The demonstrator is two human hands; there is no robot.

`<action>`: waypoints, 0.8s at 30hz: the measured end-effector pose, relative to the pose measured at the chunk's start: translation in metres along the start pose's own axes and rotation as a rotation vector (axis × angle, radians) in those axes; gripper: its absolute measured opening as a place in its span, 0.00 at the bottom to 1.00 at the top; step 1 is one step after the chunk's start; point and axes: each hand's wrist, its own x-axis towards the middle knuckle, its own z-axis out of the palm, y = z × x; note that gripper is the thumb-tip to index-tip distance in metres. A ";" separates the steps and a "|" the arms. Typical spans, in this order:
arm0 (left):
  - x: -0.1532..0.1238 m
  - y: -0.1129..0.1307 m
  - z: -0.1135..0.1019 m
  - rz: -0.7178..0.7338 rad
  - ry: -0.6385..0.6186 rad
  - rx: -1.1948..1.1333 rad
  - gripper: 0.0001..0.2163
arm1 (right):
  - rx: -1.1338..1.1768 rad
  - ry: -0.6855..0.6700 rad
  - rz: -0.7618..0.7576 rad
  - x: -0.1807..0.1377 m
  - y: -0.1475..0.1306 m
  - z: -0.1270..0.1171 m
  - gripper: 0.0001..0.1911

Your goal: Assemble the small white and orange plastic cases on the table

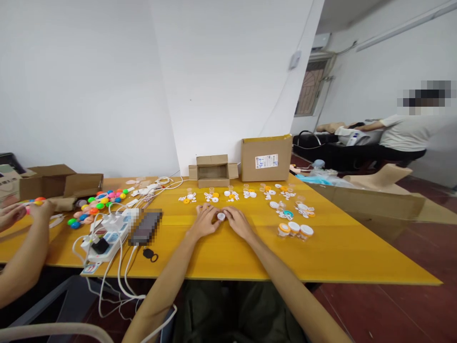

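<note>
Near the middle of the table, a small round container with a white lid (pixel 221 216) stands between my hands. My left hand (pixel 205 221) has its fingers closed around its left side. From the other side, my right hand (pixel 236 222) pinches it with thumb and fingers. The container's body is mostly hidden. To the right stand small see-through jars with lids, among them an orange-lidded jar (pixel 284 229) and a white-lidded jar (pixel 306 231). Beyond my hands lie several piles of small white pieces (pixel 212 196) with loose lids and see-through cups (pixel 231 189).
An open cardboard box (pixel 213 178) and a taller carton (pixel 266 159) stand at the back. On the left are a power strip (pixel 117 233) with cables, a phone (pixel 146 227) and colourful balls (pixel 101 206). A co-worker's hands (pixel 39 209) work at far left; another person (pixel 407 131) sits at right.
</note>
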 end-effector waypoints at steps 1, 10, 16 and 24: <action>0.000 0.001 -0.001 -0.007 0.010 0.000 0.11 | 0.001 0.008 -0.004 0.000 0.001 0.000 0.14; 0.000 -0.004 -0.007 -0.108 0.125 -0.037 0.17 | -0.099 -0.066 -0.051 -0.003 -0.005 0.003 0.11; 0.001 -0.017 -0.007 -0.195 0.224 -0.018 0.17 | -0.189 -0.135 -0.058 -0.003 -0.012 0.001 0.15; -0.005 -0.031 -0.009 -0.264 0.148 0.008 0.16 | -0.260 -0.143 0.018 -0.002 -0.007 0.004 0.16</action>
